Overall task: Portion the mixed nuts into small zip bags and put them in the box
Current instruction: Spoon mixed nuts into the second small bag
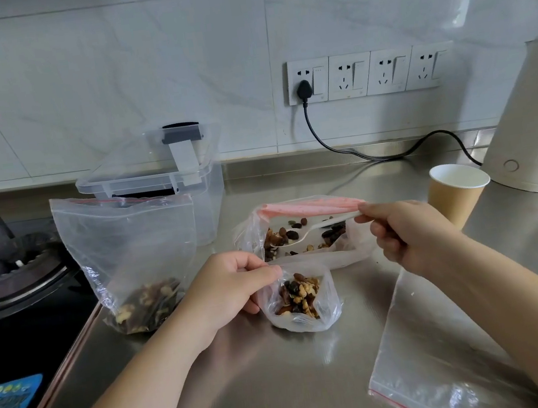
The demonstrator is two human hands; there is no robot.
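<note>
A small zip bag [300, 298] with mixed nuts in it stands open on the steel counter. My left hand [229, 287] pinches its rim on the left side. My right hand [399, 234] grips the handle of a white plastic spoon [313, 230]. The spoon's bowl reaches into the big pink-zip bag of mixed nuts [302, 230] lying just behind. Another zip bag [134, 261] with nuts at its bottom stands upright to the left. The clear plastic box [167, 180] sits behind it with its lid ajar.
An empty zip bag [430, 354] lies flat at the front right. A paper cup [456, 193] and a white kettle [537, 131] stand at the right, its black cord [350, 152] running to the wall sockets. A gas hob [11, 274] fills the left.
</note>
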